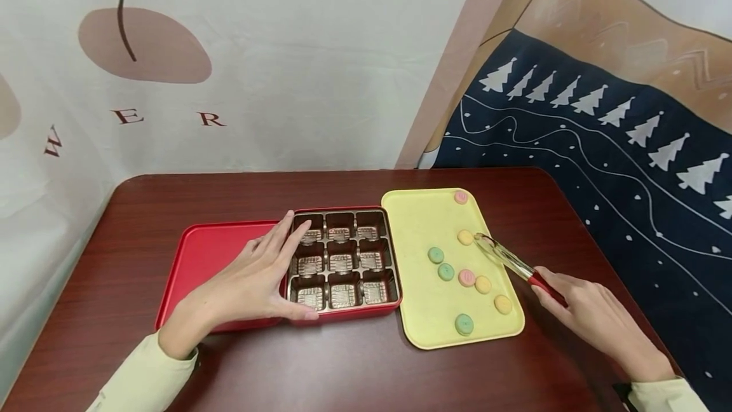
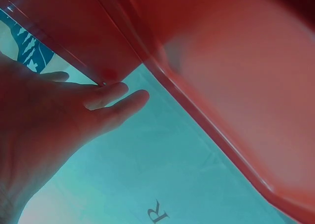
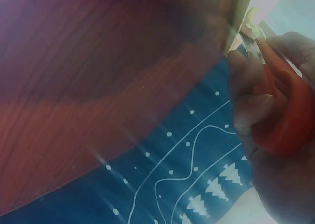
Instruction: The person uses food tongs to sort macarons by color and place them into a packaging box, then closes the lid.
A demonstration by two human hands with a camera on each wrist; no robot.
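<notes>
My left hand [image 1: 260, 275] rests at the left end of a red box [image 1: 357, 313], fingers stretched over its left compartments and thumb along the front edge. A bronze divided insert [image 1: 342, 260] fills this box, its square compartments bare. With my right hand [image 1: 600, 313] I grip red-handled tongs [image 1: 509, 258], whose clear tips reach over a yellow tray [image 1: 412, 221]. Right at the tips lies a yellow macaron [image 1: 466, 237]. In the right wrist view, the red handle [image 3: 290, 115] sits between thumb and fingers.
A red lid [image 1: 214, 247] lies left of the box, partly under my left forearm. Around the tray are spread green macarons [image 1: 446, 272], pink macarons [image 1: 466, 278] and other yellow macarons [image 1: 503, 304]. Behind the brown table [image 1: 343, 374] hang printed cloths [image 1: 572, 138].
</notes>
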